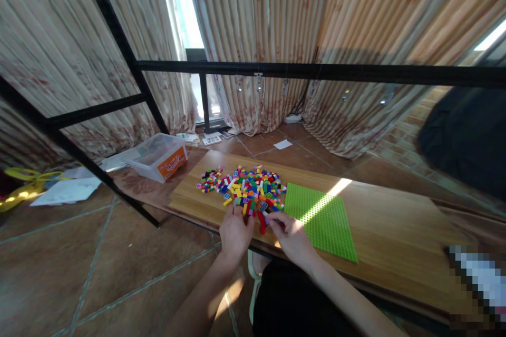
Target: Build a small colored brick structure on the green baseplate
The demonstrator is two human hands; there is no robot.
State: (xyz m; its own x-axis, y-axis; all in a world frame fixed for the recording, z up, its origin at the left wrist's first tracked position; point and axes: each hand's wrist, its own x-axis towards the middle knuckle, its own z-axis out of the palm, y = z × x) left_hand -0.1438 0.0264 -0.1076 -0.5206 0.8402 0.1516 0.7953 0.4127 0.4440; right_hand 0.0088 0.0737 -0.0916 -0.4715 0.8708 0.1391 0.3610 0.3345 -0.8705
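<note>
Left of the green studded plastic baseplate (324,225), a red plastic strip (262,222) pointed toward the wearer (292,300), between left hand (236,229) and nearer right hand (291,236); whether either gripped anything was unclear.

Loose brick pile (253,187) crowds the wooden board (399,226) ahead of left hand (236,234) and right hand (290,237); more bricks in the gap between these 2. Low heap, open from above. Rightward: green baseplate (322,224) flat, easily crossed, then broad bare wood. Leftward: bare wood, then clear bin (158,155) and 1 slanted black post (85,160) obstructing.
</note>
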